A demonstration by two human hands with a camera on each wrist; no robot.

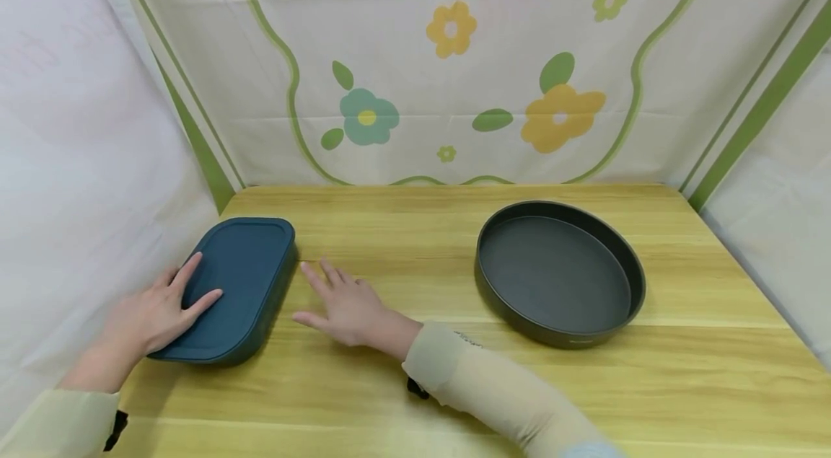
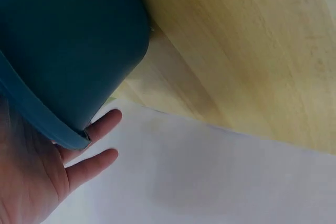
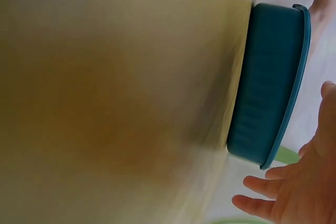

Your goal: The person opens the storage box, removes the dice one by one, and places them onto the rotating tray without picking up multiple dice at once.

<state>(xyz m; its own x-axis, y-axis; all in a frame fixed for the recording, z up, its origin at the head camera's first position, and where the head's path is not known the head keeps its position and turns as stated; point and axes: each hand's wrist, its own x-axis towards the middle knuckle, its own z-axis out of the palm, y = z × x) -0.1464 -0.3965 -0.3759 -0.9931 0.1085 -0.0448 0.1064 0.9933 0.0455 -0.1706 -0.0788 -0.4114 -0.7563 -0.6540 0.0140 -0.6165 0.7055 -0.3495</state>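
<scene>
A dark blue lidded rectangular box [image 1: 236, 278] with rounded corners sits at the left of the table. My left hand [image 1: 156, 310] rests on the left side of its lid, thumb and a finger lying across the top. In the left wrist view, straight fingers [image 2: 102, 124] reach out past the rim of the box [image 2: 79, 40]. To the right of the box, my right hand [image 1: 347, 306] hovers with spread fingers and holds nothing. The right wrist view shows this hand [image 3: 299, 187] apart from the side of the box [image 3: 265, 82].
A round, dark grey pan [image 1: 558, 270] with low walls stands on the right of the wooden table [image 1: 402, 227]. White fabric with printed flowers [image 1: 454, 83] hangs behind the table, and plain white fabric [image 1: 84, 119] closes in the left side.
</scene>
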